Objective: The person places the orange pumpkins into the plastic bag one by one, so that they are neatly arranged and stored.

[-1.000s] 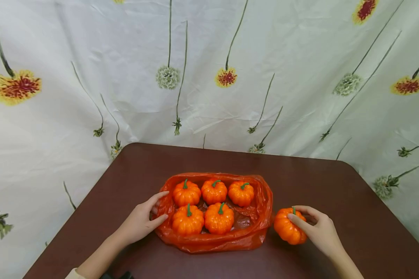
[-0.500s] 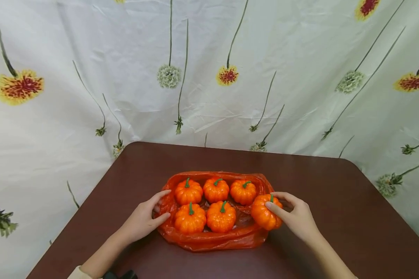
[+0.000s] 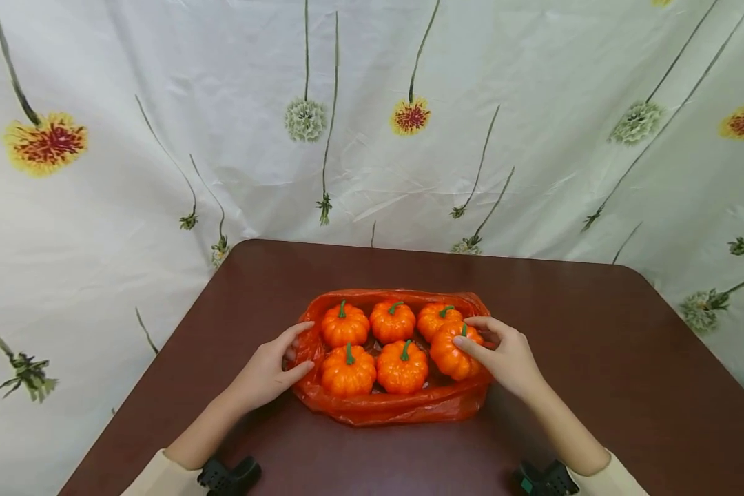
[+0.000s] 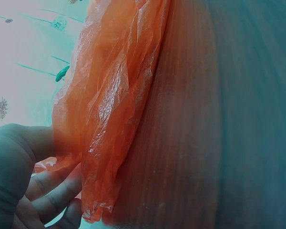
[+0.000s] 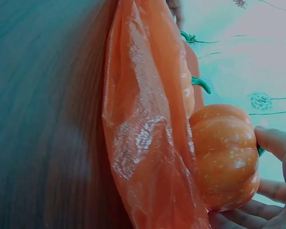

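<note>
Small orange pumpkins with green stems sit in two rows in a red plastic bag [image 3: 397, 413], which is spread open like a tray. My right hand [image 3: 502, 355] holds one pumpkin [image 3: 451, 353] between thumb and fingers at the front right of the bag, overlapping the back-right pumpkin [image 3: 434, 318] in the head view. The right wrist view shows this pumpkin [image 5: 224, 155] just behind the bag's wrinkled side [image 5: 138, 129], the thumb close to its stem. At the bag's left end, my left hand [image 3: 269, 372] holds the rim, thumb and forefinger spread over it; some fingertips hide behind plastic [image 4: 102, 119].
The bag rests on a dark brown table [image 3: 273, 269] with rounded far corners. Behind hangs a pale curtain [image 3: 248, 138] printed with flowers. Black straps [image 3: 229, 475] are worn at both wrists, below light sleeves [image 3: 167, 479].
My right hand has carried the pumpkin from the table right of the bag leftward, over the rim and into the bag's front right. My left hand keeps its place on the bag.
</note>
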`<state>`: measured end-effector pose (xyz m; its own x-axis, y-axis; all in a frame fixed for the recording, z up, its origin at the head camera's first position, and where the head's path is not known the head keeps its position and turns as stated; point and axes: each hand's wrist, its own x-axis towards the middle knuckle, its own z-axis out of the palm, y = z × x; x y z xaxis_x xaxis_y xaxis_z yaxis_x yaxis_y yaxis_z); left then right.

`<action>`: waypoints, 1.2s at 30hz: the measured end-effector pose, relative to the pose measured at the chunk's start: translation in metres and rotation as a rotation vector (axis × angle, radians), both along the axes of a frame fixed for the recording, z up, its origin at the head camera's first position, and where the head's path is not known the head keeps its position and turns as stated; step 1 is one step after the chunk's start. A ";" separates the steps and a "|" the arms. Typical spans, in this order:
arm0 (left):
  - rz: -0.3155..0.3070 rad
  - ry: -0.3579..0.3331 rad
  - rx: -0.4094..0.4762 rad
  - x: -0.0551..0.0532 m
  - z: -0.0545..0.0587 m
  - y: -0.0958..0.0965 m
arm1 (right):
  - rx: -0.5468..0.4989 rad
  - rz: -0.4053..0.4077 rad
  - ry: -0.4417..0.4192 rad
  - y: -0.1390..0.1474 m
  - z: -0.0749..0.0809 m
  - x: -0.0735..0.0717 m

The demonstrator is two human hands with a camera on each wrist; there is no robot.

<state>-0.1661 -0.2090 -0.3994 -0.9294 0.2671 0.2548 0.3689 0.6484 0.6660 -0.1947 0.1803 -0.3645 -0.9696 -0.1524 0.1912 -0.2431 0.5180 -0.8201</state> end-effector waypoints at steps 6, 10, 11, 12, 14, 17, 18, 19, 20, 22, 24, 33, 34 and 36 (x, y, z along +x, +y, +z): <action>0.006 0.027 -0.002 -0.004 0.002 -0.002 | 0.003 0.014 -0.014 -0.006 -0.003 -0.008; 0.007 0.028 -0.013 -0.006 0.004 -0.004 | 0.020 0.011 -0.012 -0.009 -0.006 -0.011; 0.010 0.027 -0.014 -0.006 0.004 -0.004 | 0.024 0.013 -0.010 -0.009 -0.006 -0.011; 0.012 0.027 -0.015 -0.006 0.005 -0.004 | 0.028 0.013 -0.007 -0.010 -0.007 -0.012; 0.011 0.026 -0.013 -0.006 0.006 -0.004 | 0.040 0.014 -0.004 -0.010 -0.008 -0.012; 0.010 0.019 -0.016 -0.006 0.006 -0.004 | 0.072 0.005 -0.001 -0.010 -0.011 -0.011; 0.009 0.015 -0.015 -0.005 0.006 -0.004 | 0.084 0.002 -0.004 -0.009 -0.012 -0.011; 0.009 0.014 -0.015 -0.005 0.005 -0.004 | 0.099 -0.001 -0.008 -0.009 -0.013 -0.011; 0.009 0.014 -0.016 -0.005 0.004 -0.004 | 0.111 -0.004 -0.012 -0.009 -0.014 -0.010; 0.007 0.015 -0.015 -0.004 0.003 -0.004 | 0.131 -0.010 -0.022 -0.009 -0.015 -0.009; 0.002 0.022 -0.014 -0.004 0.003 -0.003 | 0.144 -0.016 -0.033 -0.009 -0.016 -0.009; -0.001 0.023 -0.019 -0.003 0.003 0.000 | 0.170 -0.023 -0.042 -0.007 -0.019 -0.006; -0.001 0.020 -0.019 -0.003 0.003 0.000 | 0.172 -0.024 -0.041 -0.007 -0.019 -0.005; -0.002 0.016 -0.019 -0.002 0.003 0.001 | 0.172 -0.025 -0.045 -0.006 -0.020 -0.005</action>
<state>-0.1685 -0.2078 -0.3966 -0.9248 0.2734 0.2647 0.3805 0.6600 0.6478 -0.1994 0.1740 -0.3849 -0.9804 -0.1554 0.1211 -0.1941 0.6571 -0.7284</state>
